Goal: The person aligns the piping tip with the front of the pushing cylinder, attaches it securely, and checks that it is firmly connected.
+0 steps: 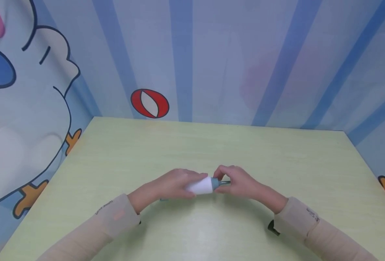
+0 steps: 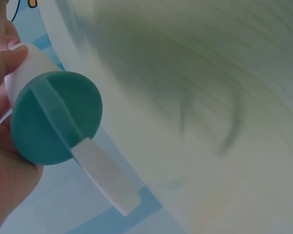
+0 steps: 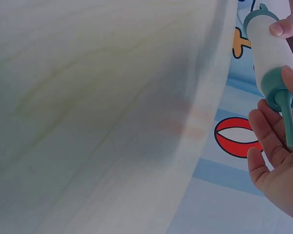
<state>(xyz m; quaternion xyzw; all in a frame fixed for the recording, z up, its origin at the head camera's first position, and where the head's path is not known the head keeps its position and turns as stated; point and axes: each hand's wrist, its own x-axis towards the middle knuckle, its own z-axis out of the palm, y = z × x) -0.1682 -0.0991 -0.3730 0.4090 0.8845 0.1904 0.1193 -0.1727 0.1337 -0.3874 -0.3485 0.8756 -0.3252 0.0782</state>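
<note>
A white tube (image 1: 203,186) with teal ends lies sideways between both hands, held above the table. My left hand (image 1: 177,183) grips its white body, with the thumb and fingers curled round it. At that end, a teal disc (image 2: 83,107) carries a raised bar that continues into a white, paddle-like tip (image 2: 107,175). With thumb and fingers, my right hand (image 1: 241,181) pinches the teal collar (image 3: 271,83) at the tube's other end. Out of this collar a thin teal spout (image 3: 287,122) runs toward the right palm.
Beneath the hands is a pale yellow-green table (image 1: 192,148). Blue-striped walls (image 1: 212,61) stand along its back and sides, printed with a red and white ball (image 1: 150,103) and a large cartoon figure on the left. Both forearms wear beige sleeves (image 1: 117,214).
</note>
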